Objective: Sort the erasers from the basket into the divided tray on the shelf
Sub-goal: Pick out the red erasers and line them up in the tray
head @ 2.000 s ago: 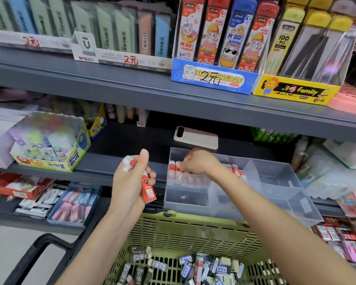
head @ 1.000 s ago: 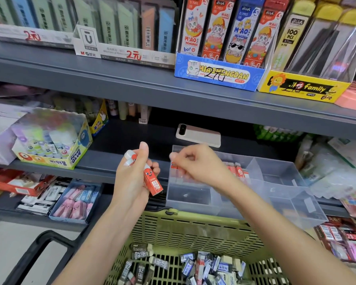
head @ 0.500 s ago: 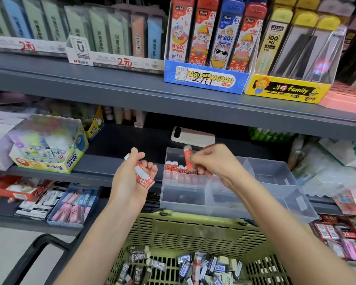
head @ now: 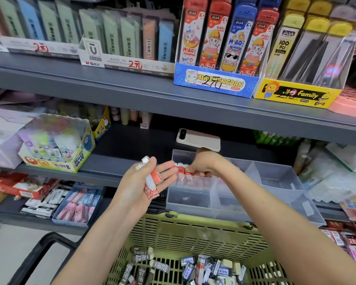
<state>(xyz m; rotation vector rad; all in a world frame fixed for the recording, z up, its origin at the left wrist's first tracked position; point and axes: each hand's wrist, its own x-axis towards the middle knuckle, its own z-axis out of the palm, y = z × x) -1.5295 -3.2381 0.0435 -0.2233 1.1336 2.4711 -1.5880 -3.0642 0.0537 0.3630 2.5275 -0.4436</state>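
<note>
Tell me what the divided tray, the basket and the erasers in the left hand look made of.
Clear divided tray: translucent, slightly frosted rigid plastic; its contents show through its walls. Green slotted basket: matte moulded plastic, by its uniform vent slots. Red-sleeved white erasers in the left hand: likely rubber or vinyl cores, matte white, in printed paper sleeves.

The grey shelf carries the clear divided tray, a phone and a glue box.
</note>
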